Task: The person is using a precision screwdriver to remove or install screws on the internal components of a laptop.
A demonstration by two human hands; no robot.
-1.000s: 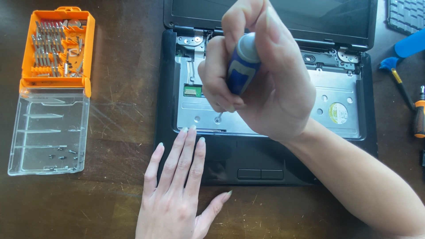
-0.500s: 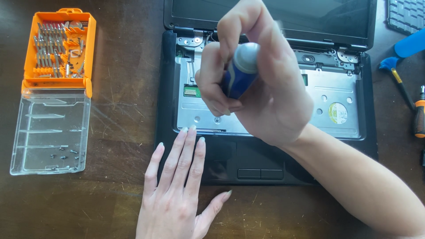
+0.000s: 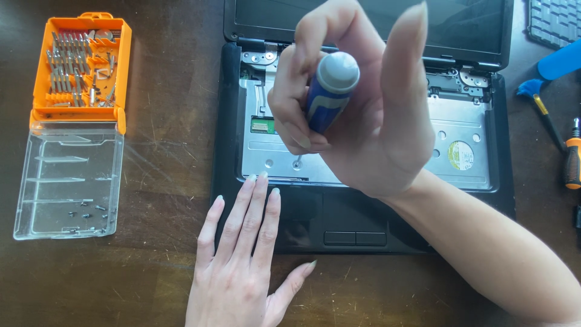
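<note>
A black laptop [image 3: 302, 224] lies open on the wooden table with its keyboard removed, baring a silver metal plate [image 3: 466, 121]. My right hand [image 3: 369, 121] holds a blue screwdriver with a grey cap [image 3: 330, 91] upright, thumb and fingers pinching the handle, its tip down on the plate near the lower left. My left hand [image 3: 242, 260] rests flat on the laptop's front left corner, fingers spread and touching the palm rest.
An orange bit case [image 3: 82, 66] with several bits stands at the far left, its clear lid [image 3: 69, 181] folded open holding several small screws. A removed keyboard [image 3: 554, 21], a blue tool [image 3: 560, 63] and an orange-handled screwdriver [image 3: 572, 160] lie at the right.
My right hand's fingers have shifted around the screwdriver handle, the outer fingers now lifted off it and the grey cap uncovered. My left hand has stayed put.
</note>
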